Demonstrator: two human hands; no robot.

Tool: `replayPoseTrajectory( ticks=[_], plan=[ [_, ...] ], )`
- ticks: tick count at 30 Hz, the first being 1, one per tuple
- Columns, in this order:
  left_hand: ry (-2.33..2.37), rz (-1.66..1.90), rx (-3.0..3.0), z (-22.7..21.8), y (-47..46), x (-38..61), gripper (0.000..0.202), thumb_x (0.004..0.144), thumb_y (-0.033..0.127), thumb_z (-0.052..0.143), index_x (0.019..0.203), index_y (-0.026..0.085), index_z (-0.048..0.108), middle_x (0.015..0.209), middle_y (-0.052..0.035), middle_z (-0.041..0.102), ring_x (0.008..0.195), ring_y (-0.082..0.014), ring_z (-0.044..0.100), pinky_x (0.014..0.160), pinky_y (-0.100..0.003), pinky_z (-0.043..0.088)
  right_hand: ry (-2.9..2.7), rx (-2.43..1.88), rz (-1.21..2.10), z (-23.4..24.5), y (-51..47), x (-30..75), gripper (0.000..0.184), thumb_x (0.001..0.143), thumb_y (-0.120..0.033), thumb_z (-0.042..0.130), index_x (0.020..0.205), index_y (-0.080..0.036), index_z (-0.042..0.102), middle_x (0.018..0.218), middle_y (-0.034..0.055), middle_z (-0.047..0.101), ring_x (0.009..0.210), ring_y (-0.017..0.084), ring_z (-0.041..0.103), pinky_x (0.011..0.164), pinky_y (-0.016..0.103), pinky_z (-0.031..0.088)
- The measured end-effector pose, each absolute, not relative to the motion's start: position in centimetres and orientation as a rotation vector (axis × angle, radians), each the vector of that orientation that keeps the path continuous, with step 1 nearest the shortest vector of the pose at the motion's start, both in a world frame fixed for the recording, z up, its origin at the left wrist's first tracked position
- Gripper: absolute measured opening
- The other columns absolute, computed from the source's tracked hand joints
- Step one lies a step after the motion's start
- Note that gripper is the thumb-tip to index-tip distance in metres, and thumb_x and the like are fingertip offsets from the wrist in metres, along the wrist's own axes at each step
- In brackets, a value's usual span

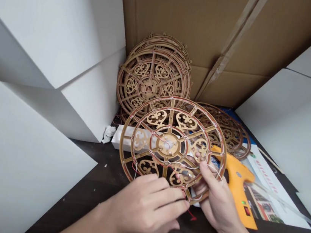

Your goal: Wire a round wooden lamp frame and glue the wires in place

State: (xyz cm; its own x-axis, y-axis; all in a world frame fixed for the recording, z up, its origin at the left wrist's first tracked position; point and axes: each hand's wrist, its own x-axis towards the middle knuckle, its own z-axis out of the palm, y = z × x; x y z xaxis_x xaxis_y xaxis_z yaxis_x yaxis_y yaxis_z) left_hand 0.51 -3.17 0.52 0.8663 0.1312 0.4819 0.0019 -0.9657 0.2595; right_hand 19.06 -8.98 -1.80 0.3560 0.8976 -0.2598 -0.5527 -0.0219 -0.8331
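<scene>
Left hand (143, 208) palm down with fingers curled, right hand (217, 203) raised with fingers bent inward

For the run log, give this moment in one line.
Left hand: on laser-cut wooden wheel rim | Right hand: pinching thin wire | Nearby: orange hot glue gun, stacked wheels

lt brown fretwork wheel (168, 145), orange glue gun (235, 180)

Wooden wheel (167, 145) held up in both hands

Laser-cut, it stands slightly tilted, with straight spokes and scrollwork panels around a round central hub. Thin white and red wires (134, 169) run along its rings, with loose ends trailing near the bottom. The left hand (143, 208) pinches the lower rim, while the right hand (216, 201) grips the lower right edge.
</scene>
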Motion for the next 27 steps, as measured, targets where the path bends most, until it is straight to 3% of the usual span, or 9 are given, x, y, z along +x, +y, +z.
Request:
replayPoseTrajectory(
  ticks=[6,14,19,23,27],
  plan=[
    [0.2,0.703,2.809,0.0,-4.0,1.2,0.035,0.1,0.025,0.046,0.128,0.006,0.056,0.125,-0.0114,0.069,0.094,-0.0251,0.062,0.075,-0.038,0.053,-0.445,-1.06,1.202,-2.1,-9.1,19.1,0.035,0.079,-0.042,0.081,0.109,-0.027,0.073,0.114,0.0061,0.074,0.118,0.032,0.064,0.104,0.049,0.051],
    [0.187,0.686,2.884,0.0,-4.1,1.8,0.038,0.101,0.024,0.046,0.132,0.002,0.054,0.126,-0.0135,0.069,0.1,-0.0268,0.065,0.074,-0.038,0.053,-0.593,-1.143,1.23,-1.9,-9.5,19.1,0.054,0.078,-0.037,0.082,0.128,-0.026,0.064,0.098,0.0055,0.077,0.102,0.029,0.071,0.102,0.048,0.052],
    [0.139,0.915,2.86,0.5,-3.5,0.9,0.024,0.099,0.02,0.053,0.118,0.008,0.063,0.111,-0.0085,0.074,0.096,-0.0216,0.065,0.078,-0.033,0.052,-0.636,-1.15,1.198,-1.7,-9.3,19.1,0.061,0.076,-0.035,0.084,0.132,-0.026,0.063,0.113,0.0073,0.074,0.107,0.027,0.069,0.102,0.044,0.053],
    [0.298,1.08,2.822,1.1,-2.8,-0.3,0.018,0.098,0.019,0.055,0.109,0.012,0.067,0.102,-0.0062,0.073,0.092,-0.0206,0.059,0.085,-0.036,0.049,-0.625,-1.147,1.181,-2.0,-9.4,19.3,0.067,0.073,-0.033,0.087,0.135,-0.028,0.06,0.125,0.0076,0.07,0.112,0.027,0.067,0.104,0.044,0.052],
    [0.534,1.035,2.813,1.4,-2.1,-1.2,0.02,0.098,0.026,0.056,0.11,0.013,0.067,0.1,-0.0076,0.069,0.092,-0.0218,0.053,0.087,-0.037,0.046,-0.56,-1.15,1.204,-2.3,-9.7,19.5,0.071,0.072,-0.035,0.087,0.137,-0.029,0.059,0.129,0.0098,0.068,0.11,0.03,0.068,0.088,0.044,0.062]
  ],
)
